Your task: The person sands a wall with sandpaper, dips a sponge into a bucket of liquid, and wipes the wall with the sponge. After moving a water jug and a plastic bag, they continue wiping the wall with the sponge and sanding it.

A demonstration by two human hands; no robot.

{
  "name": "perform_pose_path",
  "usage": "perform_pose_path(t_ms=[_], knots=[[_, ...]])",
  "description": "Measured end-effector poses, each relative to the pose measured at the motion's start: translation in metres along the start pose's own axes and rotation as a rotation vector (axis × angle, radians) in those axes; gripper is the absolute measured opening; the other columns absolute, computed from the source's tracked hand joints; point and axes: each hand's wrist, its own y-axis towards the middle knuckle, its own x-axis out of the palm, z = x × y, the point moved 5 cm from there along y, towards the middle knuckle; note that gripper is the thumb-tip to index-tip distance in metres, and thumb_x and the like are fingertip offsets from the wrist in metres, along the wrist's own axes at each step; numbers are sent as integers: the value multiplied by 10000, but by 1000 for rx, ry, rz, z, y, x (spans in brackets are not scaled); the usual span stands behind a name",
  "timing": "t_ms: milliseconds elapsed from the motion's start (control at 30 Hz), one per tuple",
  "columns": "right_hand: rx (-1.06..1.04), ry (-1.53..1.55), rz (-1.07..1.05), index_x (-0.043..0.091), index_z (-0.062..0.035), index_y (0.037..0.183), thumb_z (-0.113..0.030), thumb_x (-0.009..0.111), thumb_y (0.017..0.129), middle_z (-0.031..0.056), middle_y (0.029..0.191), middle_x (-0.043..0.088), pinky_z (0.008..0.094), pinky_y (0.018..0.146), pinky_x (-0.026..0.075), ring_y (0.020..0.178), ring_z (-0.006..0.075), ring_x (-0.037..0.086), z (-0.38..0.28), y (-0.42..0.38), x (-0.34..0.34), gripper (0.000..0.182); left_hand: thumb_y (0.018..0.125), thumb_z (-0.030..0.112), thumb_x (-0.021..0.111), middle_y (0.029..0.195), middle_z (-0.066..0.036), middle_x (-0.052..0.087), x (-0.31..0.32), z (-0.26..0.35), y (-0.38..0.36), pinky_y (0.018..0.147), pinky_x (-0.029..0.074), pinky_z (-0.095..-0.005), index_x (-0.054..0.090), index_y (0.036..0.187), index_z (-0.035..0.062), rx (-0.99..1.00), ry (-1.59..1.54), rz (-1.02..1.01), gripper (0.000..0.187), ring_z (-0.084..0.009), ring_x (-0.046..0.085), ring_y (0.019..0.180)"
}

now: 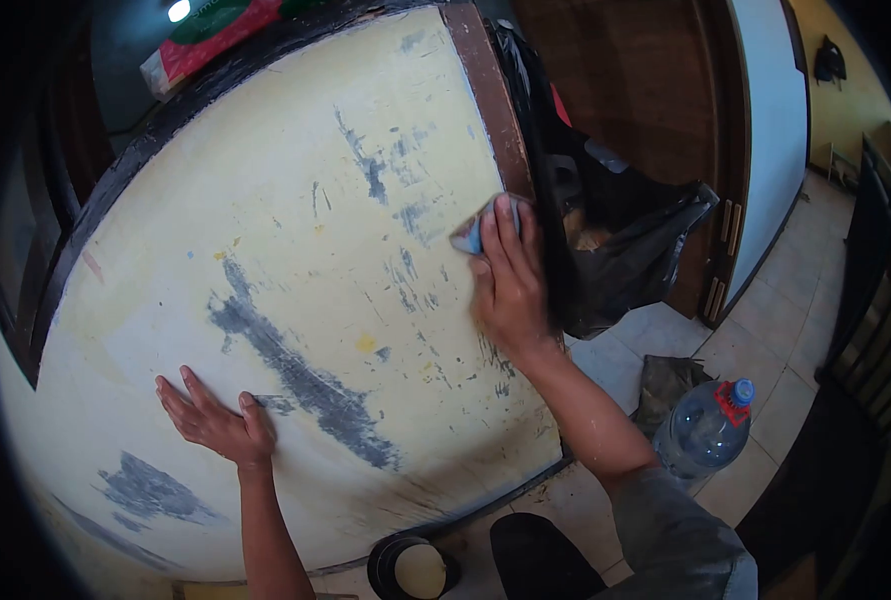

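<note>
A pale yellow wall panel (295,220) with grey patches and scuffs fills the middle of the view. My right hand (510,275) presses a small folded cloth (473,232), grey-blue with a reddish part, against the panel near its right edge. Fingers lie over the cloth and hide much of it. Lower down on the left, my left hand (220,422) lies against the panel with fingers apart and nothing in it. Between the hands runs a long dark grey patch (305,375).
Black plastic bags (630,260) hang beside the panel's brown edge (480,90). On the tiled floor (775,300) stands a large clear bottle (703,430) with a blue cap. A round dark container (390,568) with pale contents sits below the panel. A red-and-green package (205,40) rests on top.
</note>
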Motion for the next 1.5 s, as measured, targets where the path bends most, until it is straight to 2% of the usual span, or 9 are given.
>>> perform_pose_path(t_ms=[133, 300, 600, 767, 1033, 1133, 1267, 1400, 1500], knots=[[-46, -80, 106, 515, 32, 1391, -105, 549, 969, 172, 1534, 420, 561, 1151, 275, 1430, 442, 324, -9, 58, 6, 445, 973, 524, 380, 1612, -227, 215, 2, -3, -2, 1147, 173, -564, 341, 1540, 76, -10, 12, -6, 723, -424, 226, 1468], [-46, -89, -193, 503, -24, 1430, -153, 532, 980, 142, 1552, 409, 585, 1146, 263, 1446, 444, 309, -12, -80, 4, 469, 974, 530, 380, 1611, -227, 216, 0, -4, -2, 1146, 174, -564, 339, 1540, 76, -7, 8, -11, 727, -425, 231, 1465], [-36, -84, 16, 487, -6, 1432, -142, 540, 965, 150, 1571, 375, 551, 1149, 266, 1456, 421, 294, -14, 38, 14, 489, 988, 555, 363, 1621, -211, 201, 0, -2, -2, 1146, 167, -565, 324, 1549, 87, -6, 0, -1, 731, -412, 220, 1471], [2, -147, -179, 485, -30, 1452, -131, 541, 952, 139, 1581, 372, 573, 1162, 229, 1464, 408, 304, 10, -138, 8, 513, 1000, 576, 347, 1621, -199, 205, 1, 0, 0, 1143, 170, -565, 315, 1557, 103, -13, -3, 23, 731, -404, 227, 1469], [-112, -92, 136, 510, -30, 1419, -186, 506, 999, 138, 1561, 391, 547, 1150, 265, 1461, 402, 286, -48, 110, 31, 449, 986, 539, 375, 1612, -240, 204, 2, -3, -3, 1152, 164, -563, 332, 1541, 64, 6, -3, 1, 732, -434, 221, 1463], [-96, -60, 89, 523, -28, 1407, -175, 516, 990, 137, 1553, 404, 548, 1144, 272, 1459, 398, 298, -51, 74, 31, 442, 978, 522, 392, 1611, -245, 206, 2, -4, -4, 1151, 169, -561, 344, 1536, 62, -2, 5, -11, 724, -438, 225, 1460], [15, -109, -152, 517, 6, 1407, -147, 529, 967, 172, 1551, 405, 558, 1148, 258, 1443, 426, 332, -23, -119, 20, 466, 971, 507, 405, 1608, -249, 208, 0, -7, -3, 1150, 172, -557, 357, 1529, 62, -9, -4, -2, 715, -438, 232, 1457], [232, -124, -239, 279, 102, 1490, -446, 557, 958, 302, 1608, 164, 656, 1143, 134, 1455, 543, 160, -9, -225, 26, 813, 969, 503, 403, 1604, -252, 216, -1, -6, -3, 1150, 174, -546, 371, 1521, 63, 2, -18, 1, 707, -432, 244, 1455], [245, -181, -72, 136, 125, 1509, -627, 533, 917, 326, 1614, 32, 686, 1129, 59, 1462, 561, 40, -44, -158, 51, 1036, 969, 513, 396, 1603, -248, 223, 1, -4, -3, 1149, 178, -542, 376, 1521, 73, -14, -26, 22, 706, -427, 244, 1457]])
